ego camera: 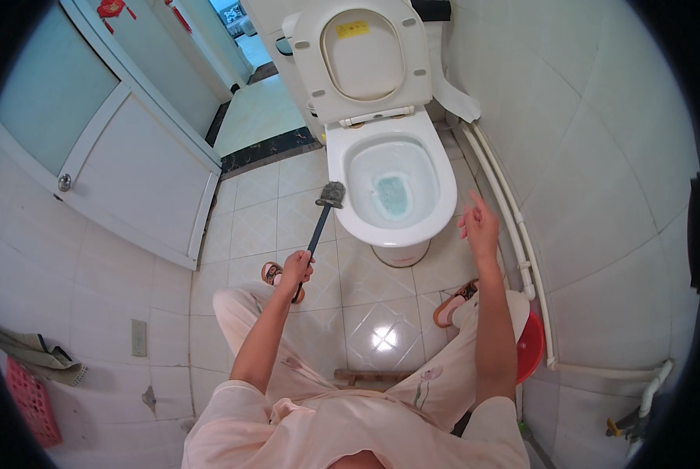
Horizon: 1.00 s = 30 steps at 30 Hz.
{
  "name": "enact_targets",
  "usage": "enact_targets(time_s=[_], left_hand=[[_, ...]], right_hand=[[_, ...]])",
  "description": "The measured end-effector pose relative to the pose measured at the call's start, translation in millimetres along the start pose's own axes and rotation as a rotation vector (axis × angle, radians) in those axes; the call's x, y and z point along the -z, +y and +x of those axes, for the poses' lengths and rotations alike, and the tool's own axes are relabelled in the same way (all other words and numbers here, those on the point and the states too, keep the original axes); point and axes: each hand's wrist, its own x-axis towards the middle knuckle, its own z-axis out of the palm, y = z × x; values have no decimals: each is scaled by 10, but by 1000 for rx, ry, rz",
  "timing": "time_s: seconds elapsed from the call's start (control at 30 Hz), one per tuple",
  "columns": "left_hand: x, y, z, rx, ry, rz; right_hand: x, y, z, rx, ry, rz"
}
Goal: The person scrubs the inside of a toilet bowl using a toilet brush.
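My left hand grips the dark handle of a toilet brush. The brush's grey head is up beside the left rim of the white toilet bowl, outside the bowl; whether it touches the rim I cannot tell. Bluish water lies at the bottom of the bowl. The seat and lid are both raised. To the right of the bowl, my right hand holds nothing, with its index finger stretched out and the other fingers partly curled.
White pipes run along the right wall, above a red basin by my right leg. A small wooden stool is partly hidden under me. Toilet paper hangs behind the toilet. On the left, a white door opens beside a dark threshold.
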Motion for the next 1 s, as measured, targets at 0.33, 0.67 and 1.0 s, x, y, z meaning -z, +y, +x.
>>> enact_targets(time_s=[0.33, 0.67, 1.0], left_hand=[[-63, -29, -198, 66, -23, 6], [82, 516, 1640, -5, 6, 14], [-449, 1098, 2135, 84, -203, 0]], right_hand=[[-46, -10, -73, 0, -61, -81], [-81, -7, -35, 19, -70, -112], [60, -31, 12, -12, -90, -135]])
